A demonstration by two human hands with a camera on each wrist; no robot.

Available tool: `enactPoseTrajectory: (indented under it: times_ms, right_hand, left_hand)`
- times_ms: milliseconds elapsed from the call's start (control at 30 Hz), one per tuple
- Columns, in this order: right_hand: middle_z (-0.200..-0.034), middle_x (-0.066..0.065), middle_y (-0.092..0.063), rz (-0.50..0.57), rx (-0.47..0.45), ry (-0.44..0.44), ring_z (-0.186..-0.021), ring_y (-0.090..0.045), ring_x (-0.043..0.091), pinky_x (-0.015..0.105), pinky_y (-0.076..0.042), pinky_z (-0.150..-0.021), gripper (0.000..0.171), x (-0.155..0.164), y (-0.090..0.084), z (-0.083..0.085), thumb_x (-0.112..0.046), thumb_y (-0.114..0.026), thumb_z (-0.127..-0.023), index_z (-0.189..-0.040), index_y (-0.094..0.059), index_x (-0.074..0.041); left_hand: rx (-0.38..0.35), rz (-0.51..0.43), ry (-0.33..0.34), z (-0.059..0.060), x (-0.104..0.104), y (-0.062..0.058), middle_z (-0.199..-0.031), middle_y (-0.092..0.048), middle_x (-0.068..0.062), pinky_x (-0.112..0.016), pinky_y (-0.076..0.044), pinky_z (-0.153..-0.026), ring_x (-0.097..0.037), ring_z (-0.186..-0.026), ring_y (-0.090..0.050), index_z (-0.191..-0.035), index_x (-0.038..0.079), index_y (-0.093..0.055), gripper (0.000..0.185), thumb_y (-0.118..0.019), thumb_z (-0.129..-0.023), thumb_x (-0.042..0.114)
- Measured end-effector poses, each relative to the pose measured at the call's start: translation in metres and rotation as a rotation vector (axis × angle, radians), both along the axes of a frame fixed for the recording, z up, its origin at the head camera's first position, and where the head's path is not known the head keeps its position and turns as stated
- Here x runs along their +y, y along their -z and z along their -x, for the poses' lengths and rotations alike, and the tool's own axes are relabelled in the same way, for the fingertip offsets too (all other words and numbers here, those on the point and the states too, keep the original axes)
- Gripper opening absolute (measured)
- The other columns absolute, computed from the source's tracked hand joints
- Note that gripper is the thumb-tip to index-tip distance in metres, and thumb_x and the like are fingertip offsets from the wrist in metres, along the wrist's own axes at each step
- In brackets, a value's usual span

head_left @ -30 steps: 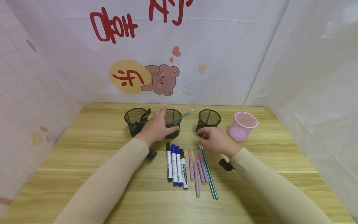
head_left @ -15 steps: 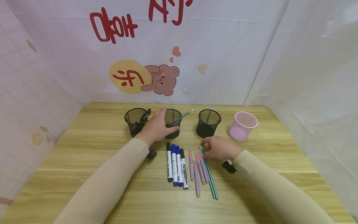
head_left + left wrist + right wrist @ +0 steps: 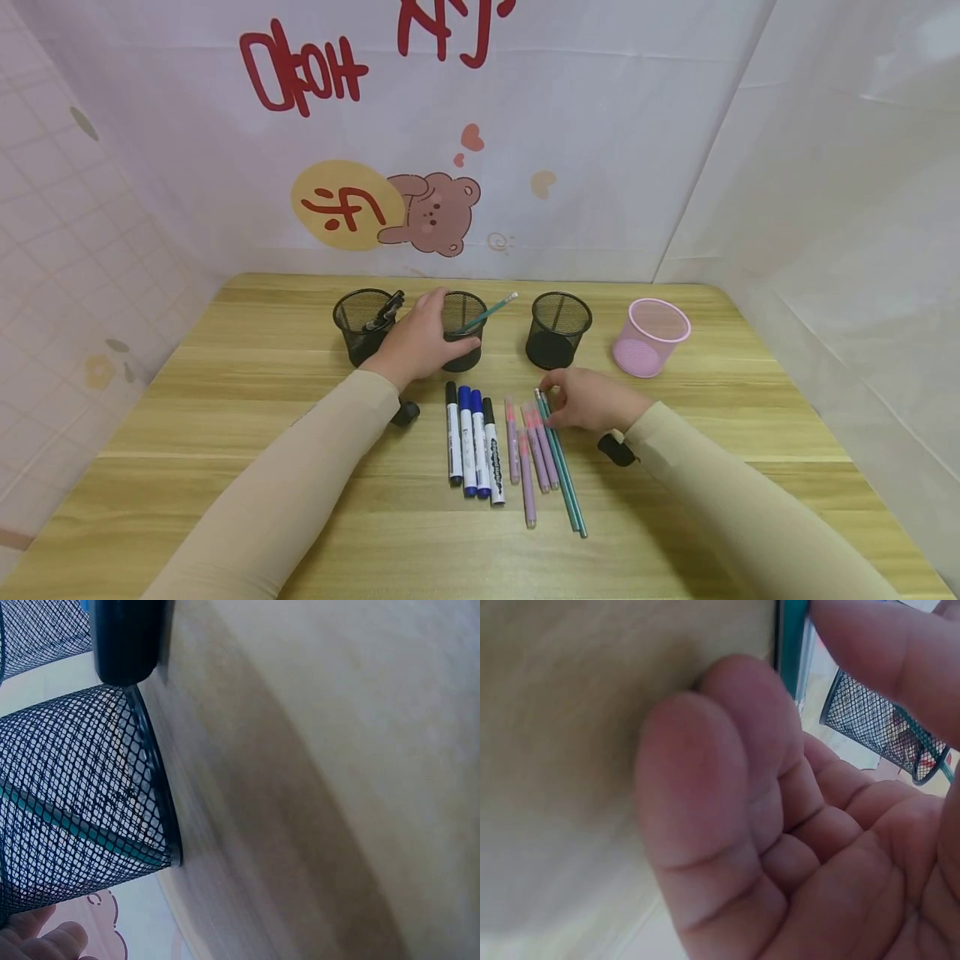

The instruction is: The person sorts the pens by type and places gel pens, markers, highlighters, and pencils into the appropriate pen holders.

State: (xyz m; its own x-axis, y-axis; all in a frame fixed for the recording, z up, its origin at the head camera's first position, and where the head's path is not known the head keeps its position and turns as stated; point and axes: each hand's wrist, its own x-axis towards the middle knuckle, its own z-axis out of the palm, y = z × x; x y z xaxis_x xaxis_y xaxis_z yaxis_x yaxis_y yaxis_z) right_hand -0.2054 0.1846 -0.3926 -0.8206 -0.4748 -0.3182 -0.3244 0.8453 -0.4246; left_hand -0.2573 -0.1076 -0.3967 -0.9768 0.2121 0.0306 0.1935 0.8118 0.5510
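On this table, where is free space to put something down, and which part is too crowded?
Bare wood lies along the table's left side beside the left sleeve, right of the pink cup, and behind the cups. The middle is crowded: the left hand grips a black mesh cup, the right hand touches the green pencils, beside markers and pink pens.

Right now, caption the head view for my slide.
Left hand holds a mesh pen cup; right hand touches green pencils.
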Motion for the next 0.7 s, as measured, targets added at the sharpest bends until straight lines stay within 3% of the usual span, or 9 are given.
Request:
enactPoseTrajectory:
  times_ms: [700]
  right_hand:
    - [-0.081, -0.001, -0.064, -0.052, 0.024, 0.045, -0.074, -0.058, 0.014, 0.030, -0.047, -0.067, 0.048, 0.0001, 0.0027, -0.0011, -0.015, -0.079, -0.081, -0.126, -0.065, -0.008]
  left_hand:
    - [-0.005, -0.011, -0.011, -0.0008, 0.0005, -0.0003, -0.172, -0.028, -0.013, -0.060, -0.041, -0.121, -0.038, -0.153, -0.041, -0.167, 0.014, -0.022, 0.111, -0.073, -0.087, 0.070]
